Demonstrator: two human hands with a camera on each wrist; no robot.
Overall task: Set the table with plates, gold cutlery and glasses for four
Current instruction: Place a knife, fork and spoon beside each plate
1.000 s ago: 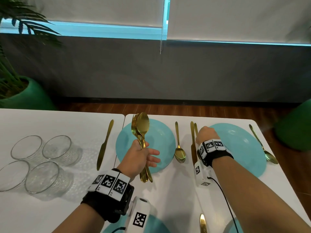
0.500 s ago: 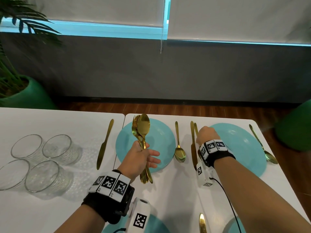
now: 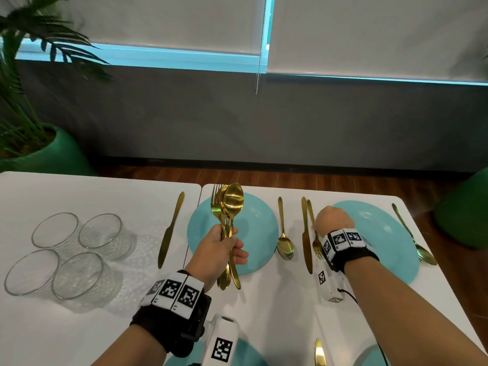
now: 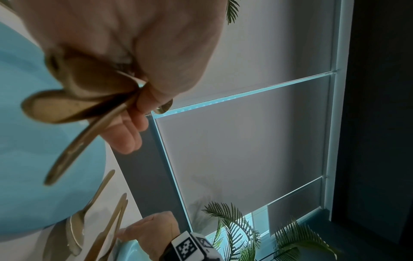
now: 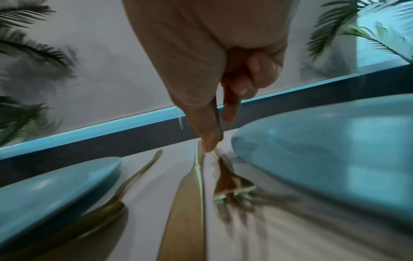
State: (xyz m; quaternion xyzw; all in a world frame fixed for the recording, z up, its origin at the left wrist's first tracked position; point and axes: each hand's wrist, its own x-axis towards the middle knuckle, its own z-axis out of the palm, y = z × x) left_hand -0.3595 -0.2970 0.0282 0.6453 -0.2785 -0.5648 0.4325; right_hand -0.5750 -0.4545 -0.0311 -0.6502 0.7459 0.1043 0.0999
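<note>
Laying a fork [image 3: 315, 240] beside the knife [image 3: 305, 233], right hand [image 3: 333, 219] pinching its handle; left hand [image 3: 220, 248] clutching spare cutlery [image 3: 229, 207]; next, letting go gently.

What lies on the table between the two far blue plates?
In the head view, between the left plate and the right plate lie a gold spoon, a gold knife and a gold fork, which the right hand pinches.

Dim cyan window glow; blurred wrist views.
</note>
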